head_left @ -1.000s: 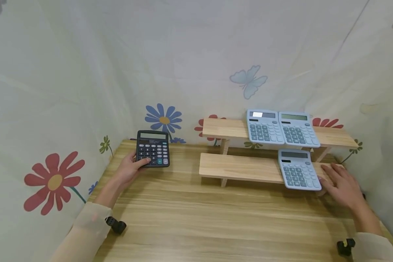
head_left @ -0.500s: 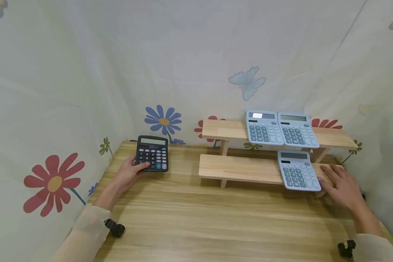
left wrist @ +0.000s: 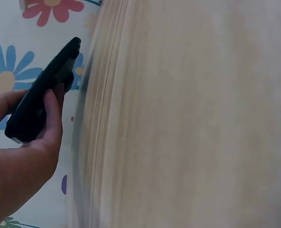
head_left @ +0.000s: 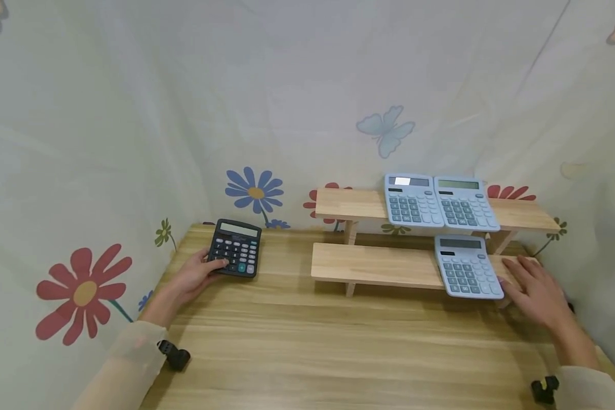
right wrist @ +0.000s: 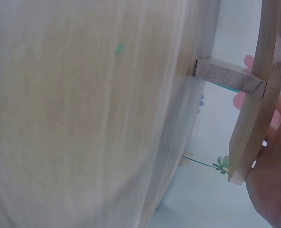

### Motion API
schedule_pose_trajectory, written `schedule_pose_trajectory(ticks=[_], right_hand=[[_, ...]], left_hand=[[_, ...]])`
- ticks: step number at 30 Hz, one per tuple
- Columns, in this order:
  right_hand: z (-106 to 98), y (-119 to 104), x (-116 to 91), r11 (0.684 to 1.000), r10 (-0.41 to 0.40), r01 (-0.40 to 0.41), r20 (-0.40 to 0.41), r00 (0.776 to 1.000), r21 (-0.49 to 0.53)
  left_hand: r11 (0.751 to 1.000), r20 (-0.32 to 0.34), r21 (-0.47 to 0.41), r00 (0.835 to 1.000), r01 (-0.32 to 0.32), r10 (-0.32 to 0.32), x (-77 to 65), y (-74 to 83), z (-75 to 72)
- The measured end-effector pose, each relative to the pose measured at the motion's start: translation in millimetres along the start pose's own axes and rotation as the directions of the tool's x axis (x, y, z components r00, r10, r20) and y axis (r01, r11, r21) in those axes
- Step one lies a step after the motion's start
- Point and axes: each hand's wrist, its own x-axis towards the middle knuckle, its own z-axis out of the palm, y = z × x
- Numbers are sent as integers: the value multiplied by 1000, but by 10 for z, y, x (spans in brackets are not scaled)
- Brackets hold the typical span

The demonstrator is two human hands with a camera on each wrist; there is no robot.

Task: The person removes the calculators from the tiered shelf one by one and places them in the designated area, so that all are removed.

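Observation:
My left hand [head_left: 192, 277] grips a black calculator [head_left: 236, 247] by its lower left part, thumb over the keys and fingers underneath. In the left wrist view the calculator [left wrist: 43, 92] appears edge-on, raised off the table. My right hand [head_left: 535, 290] rests on the right end of the lower wooden shelf [head_left: 374, 263], its fingers fairly straight on the board. Beside its thumb, a light blue calculator [head_left: 468, 267] leans on that shelf. In the right wrist view, part of the right hand [right wrist: 276, 175] shows at the shelf's end, the rest cut off.
Two light blue calculators [head_left: 414, 200] stand side by side on the upper wooden shelf [head_left: 348, 203]. The two-tier stand sits toward the back right of the wood-grain table [head_left: 307, 347]. A flower-printed curtain [head_left: 297, 85] hangs behind and at both sides.
My left hand has brought the black calculator slightly down and toward me, and its top now tilts to the right. My right hand has stayed at the shelf's end.

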Motion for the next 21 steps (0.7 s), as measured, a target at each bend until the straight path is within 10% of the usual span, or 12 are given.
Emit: schedule_pose_trajectory(ticks=[13, 21], right_hand=[[19, 32, 1, 1000, -16, 16, -18, 1000, 2], [-4, 11, 1, 1000, -9, 9, -5, 1000, 1]], left_hand=[[997, -28, -24, 997, 69, -70, 90, 36, -116], [959, -194, 254, 978, 127, -79, 82, 128, -103]])
